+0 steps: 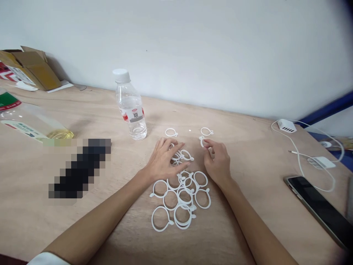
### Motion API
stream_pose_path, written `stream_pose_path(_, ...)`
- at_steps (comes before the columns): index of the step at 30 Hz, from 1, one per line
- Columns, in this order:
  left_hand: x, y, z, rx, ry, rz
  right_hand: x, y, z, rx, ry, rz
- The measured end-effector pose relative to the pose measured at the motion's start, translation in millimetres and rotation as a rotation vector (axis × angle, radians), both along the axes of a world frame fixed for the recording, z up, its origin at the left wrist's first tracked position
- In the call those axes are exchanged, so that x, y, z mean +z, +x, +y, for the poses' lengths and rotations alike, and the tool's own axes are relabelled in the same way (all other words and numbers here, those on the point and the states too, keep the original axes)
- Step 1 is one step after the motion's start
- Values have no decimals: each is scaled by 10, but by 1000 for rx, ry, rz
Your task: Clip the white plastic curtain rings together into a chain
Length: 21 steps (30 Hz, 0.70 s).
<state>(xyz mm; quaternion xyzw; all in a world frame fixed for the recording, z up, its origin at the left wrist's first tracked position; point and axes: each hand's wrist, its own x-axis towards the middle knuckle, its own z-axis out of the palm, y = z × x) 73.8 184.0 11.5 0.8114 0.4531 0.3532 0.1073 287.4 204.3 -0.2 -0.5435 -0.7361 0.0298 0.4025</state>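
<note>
While both forearms reach out over the wooden table, I see my left hand lying palm down with its fingers spread loosely, resting on the far end of a pile of white plastic rings. It grips nothing; the fingertips only touch a few rings near the top of the heap. My right hand sits just beside the pile on the other side, and its thumb and forefinger pinch a single small ring, held at the fingertips just above the wood. The rest of that hand curls loosely inward.

The pile itself lies between my two wrists and spreads toward me, the rings overlapping one another, each with a small tab at one side. Two more loose rings lie apart beyond the hands: one past my left fingers and another past my right.

Farther out on the left stands an upright clear water bottle with a white cap. A larger bottle of yellowish liquid lies on its side at the left edge, and an open cardboard box sits against the wall behind it. On the right I see a white charger with its cable looping across the table, and a dark phone lying flat near the edge.
</note>
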Motion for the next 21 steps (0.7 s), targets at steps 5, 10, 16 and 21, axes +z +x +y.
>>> stream_pose_path(5,4,-2,21,-1,-7,-29,31,-249,-151,175,-68,339)
stream_pose_path(10,24,-8,22,-6,-93,-140,-51,-456,-278,294,-158,504)
stream_pose_path(16,20,-8,23,-49,-56,-167,-19,-482,-314,351,-273,544)
stream_pose_path(21,25,-1,29,-124,52,-50,93,-452,-278,319,-258,527)
